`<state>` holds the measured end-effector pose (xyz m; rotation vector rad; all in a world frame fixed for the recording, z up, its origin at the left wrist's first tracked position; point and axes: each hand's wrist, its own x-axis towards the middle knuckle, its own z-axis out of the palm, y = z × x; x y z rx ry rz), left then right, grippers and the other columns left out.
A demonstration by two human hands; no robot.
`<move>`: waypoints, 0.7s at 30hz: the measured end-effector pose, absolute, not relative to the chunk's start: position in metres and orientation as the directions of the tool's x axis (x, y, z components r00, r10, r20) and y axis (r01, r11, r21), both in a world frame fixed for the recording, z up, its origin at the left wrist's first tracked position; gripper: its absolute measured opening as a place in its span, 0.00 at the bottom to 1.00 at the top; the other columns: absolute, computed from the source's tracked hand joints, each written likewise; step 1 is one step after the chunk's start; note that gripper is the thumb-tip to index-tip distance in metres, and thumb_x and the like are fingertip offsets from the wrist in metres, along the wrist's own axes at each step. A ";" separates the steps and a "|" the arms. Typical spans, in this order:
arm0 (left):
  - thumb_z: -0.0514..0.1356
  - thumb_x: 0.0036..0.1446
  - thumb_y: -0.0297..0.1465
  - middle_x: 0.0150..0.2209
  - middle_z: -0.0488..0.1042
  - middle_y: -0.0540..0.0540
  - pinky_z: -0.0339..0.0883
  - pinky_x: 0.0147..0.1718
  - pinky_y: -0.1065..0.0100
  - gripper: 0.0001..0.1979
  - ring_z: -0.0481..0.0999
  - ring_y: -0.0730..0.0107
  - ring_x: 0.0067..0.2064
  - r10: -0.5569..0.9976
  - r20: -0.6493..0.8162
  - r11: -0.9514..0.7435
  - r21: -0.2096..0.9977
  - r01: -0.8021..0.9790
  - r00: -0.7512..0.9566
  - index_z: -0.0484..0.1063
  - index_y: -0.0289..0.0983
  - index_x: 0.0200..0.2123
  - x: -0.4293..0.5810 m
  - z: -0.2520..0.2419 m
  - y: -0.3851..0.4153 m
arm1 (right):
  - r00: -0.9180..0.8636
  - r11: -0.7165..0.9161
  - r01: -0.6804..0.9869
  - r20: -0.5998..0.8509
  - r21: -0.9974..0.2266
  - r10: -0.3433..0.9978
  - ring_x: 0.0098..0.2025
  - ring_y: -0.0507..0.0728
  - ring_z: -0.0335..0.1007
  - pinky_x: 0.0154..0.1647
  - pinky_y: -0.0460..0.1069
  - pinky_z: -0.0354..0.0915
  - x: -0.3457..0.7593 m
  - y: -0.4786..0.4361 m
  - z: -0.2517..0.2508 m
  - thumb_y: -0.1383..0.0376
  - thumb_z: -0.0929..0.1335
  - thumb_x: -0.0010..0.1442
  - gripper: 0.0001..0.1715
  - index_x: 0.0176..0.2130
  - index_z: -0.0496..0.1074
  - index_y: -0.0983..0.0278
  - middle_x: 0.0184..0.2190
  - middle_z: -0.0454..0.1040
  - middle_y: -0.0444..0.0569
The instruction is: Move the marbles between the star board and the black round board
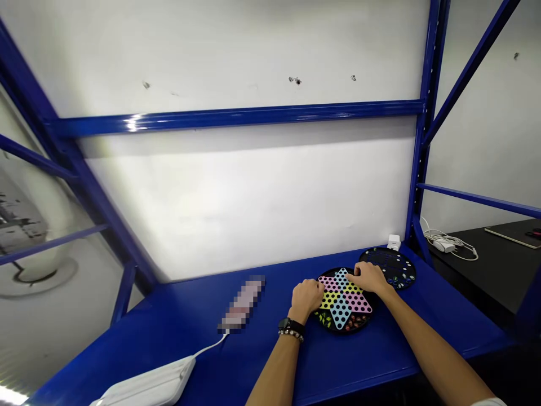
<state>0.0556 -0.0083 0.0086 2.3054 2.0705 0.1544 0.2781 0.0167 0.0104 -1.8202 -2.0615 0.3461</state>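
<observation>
A star-shaped Chinese checkers board (340, 305) in pink, yellow and light blue, dotted with dark holes, lies over a round black tray (359, 329). Green-yellow pieces (324, 320) and reddish-brown pieces (356, 322) show in the tray below the star's edge. My left hand (307, 296) is closed at the board's left edge, its fingertips partly hidden. At the upper right edge, my right hand (368, 276) grips the board with thumb and curled fingers, some of them out of sight. A watch and a beaded bracelet are on my left wrist.
A second round black tray (386, 258) with scattered pieces sits behind my right hand. A white plug adapter (394, 242) stands at the back. To the left lie a blurred-out flat object (242, 304) and a white device (147, 383), joined by a cable. Blue posts frame the blue table (198, 316).
</observation>
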 end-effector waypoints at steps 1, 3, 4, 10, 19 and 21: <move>0.45 0.64 0.34 0.38 0.79 0.38 0.65 0.38 0.64 0.22 0.79 0.58 0.40 0.993 0.050 -0.109 0.101 0.989 0.104 0.77 0.36 0.30 0.055 0.009 -0.008 | -0.098 0.135 0.898 0.108 -0.419 0.989 0.33 0.58 0.71 0.35 0.50 0.56 0.278 0.016 0.011 0.44 0.66 0.57 0.24 0.26 0.69 0.61 0.30 0.76 0.48; 0.44 0.65 0.35 0.37 0.79 0.37 0.65 0.37 0.64 0.23 0.79 0.59 0.39 0.994 0.053 -0.104 0.113 0.988 0.099 0.77 0.36 0.29 0.053 0.009 -0.008 | -0.091 0.125 0.895 0.100 -0.428 0.991 0.33 0.58 0.71 0.35 0.50 0.56 0.278 0.016 0.012 0.43 0.66 0.56 0.25 0.27 0.69 0.61 0.30 0.76 0.48; 0.44 0.65 0.36 0.37 0.79 0.37 0.65 0.37 0.64 0.24 0.79 0.59 0.39 0.994 0.056 -0.100 0.118 0.988 0.094 0.77 0.36 0.29 0.052 0.009 -0.007 | -0.089 0.122 0.892 0.096 -0.434 0.991 0.33 0.58 0.71 0.34 0.49 0.56 0.278 0.016 0.013 0.43 0.66 0.56 0.25 0.27 0.69 0.61 0.30 0.76 0.48; 0.43 0.68 0.39 0.36 0.79 0.38 0.63 0.37 0.65 0.25 0.78 0.59 0.40 0.994 0.096 -0.062 0.153 0.986 0.048 0.75 0.35 0.30 0.043 0.008 -0.003 | -0.092 0.130 0.866 0.102 -0.482 0.990 0.35 0.57 0.71 0.34 0.48 0.55 0.275 0.017 0.010 0.44 0.66 0.56 0.24 0.27 0.70 0.61 0.29 0.75 0.48; 0.34 0.70 0.41 0.27 0.75 0.45 0.57 0.31 0.68 0.32 0.74 0.67 0.32 0.950 0.312 -0.082 0.284 0.955 -0.011 0.69 0.39 0.23 0.052 0.026 -0.007 | -0.027 0.164 0.471 0.172 -0.867 0.985 0.23 0.51 0.60 0.25 0.46 0.53 0.256 0.017 0.012 0.42 0.62 0.59 0.29 0.24 0.65 0.62 0.20 0.65 0.43; 0.35 0.70 0.41 0.26 0.73 0.46 0.57 0.31 0.68 0.30 0.71 0.68 0.30 0.919 0.392 -0.164 0.320 0.933 0.027 0.68 0.39 0.24 0.063 0.029 -0.011 | -0.168 0.040 0.191 0.008 -0.981 0.986 0.18 0.48 0.54 0.20 0.44 0.49 0.243 0.014 0.012 0.38 0.58 0.59 0.33 0.25 0.65 0.62 0.20 0.64 0.42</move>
